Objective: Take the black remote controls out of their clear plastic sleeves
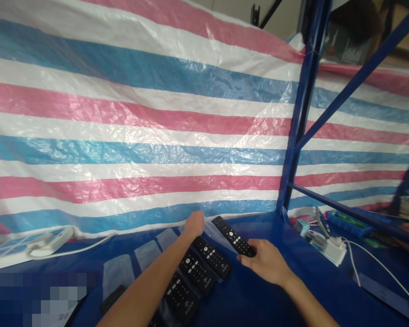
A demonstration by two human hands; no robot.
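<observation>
1. The right hand (267,261) reaches in from 5 o'clock, fingers curled round the near end of a black remote (233,236) that points toward 11 o'clock.
2. The left hand (193,224) stretches forward from 7 o'clock, forearm straight, fingers closed on the edge of a clear plastic bag (215,228) at the remote's far end.
3. Below the forearm, three more remotes (197,271) lie in a row on the blue tabletop (259,299).
</observation>
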